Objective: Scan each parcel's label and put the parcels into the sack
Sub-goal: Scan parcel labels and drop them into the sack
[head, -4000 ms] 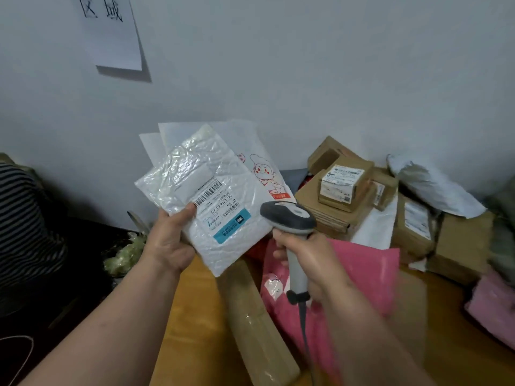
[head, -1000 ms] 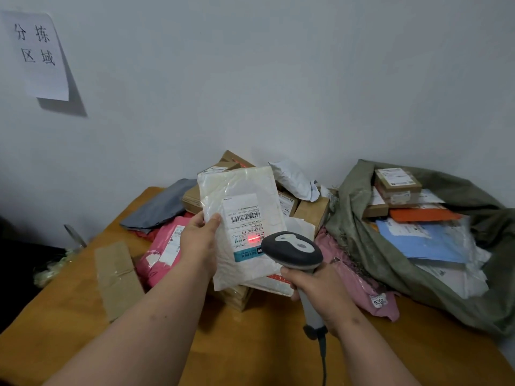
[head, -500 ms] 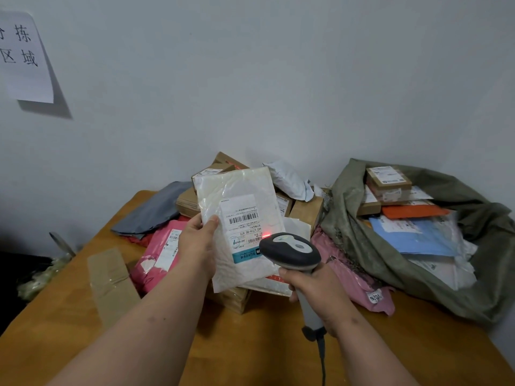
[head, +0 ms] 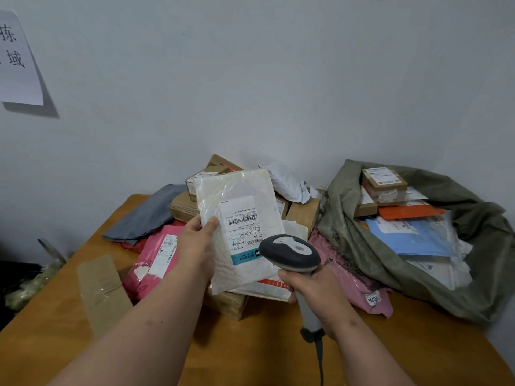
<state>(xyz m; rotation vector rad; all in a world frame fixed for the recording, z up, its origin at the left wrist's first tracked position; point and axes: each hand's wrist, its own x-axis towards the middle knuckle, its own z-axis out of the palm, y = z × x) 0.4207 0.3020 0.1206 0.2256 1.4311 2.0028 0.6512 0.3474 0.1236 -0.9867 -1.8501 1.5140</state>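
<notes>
Working from the biggest thing down, we start with the wooden table (head: 273, 366), which carries everything else. On its right side lies the olive-green sack (head: 370, 254), its mouth gaping toward us and already well filled: 2 small brown boxes (head: 383, 181), an orange mailer (head: 409, 211), a blue mailer (head: 412, 235) and white packets lie inside, so we judge a good share of the job done.

At the far middle of the table sits the unsorted pile (head: 301, 211) of cardboard boxes, with a grey bag (head: 147, 213) and a pink bag (head: 156, 260) on its left and another pink bag (head: 354, 282) near the sack's mouth. A flat brown parcel (head: 101, 291) lies nearer us on the left. All of these remain outside the sack, so we reckon plenty is left to scan.

Our left hand (head: 195, 249) grips the left edge of a white bubble mailer (head: 239, 218), thumb pressed on its front, holding it upright above the pile with its label (head: 242, 221) facing us. Our right hand (head: 320, 293) has its fingers wrapped round the handle of the scanner (head: 289, 254), whose head points at the label's lower part. No red beam shows on the label, so we cannot tell whether this scan has registered; the mailer is not yet in the sack.
</notes>
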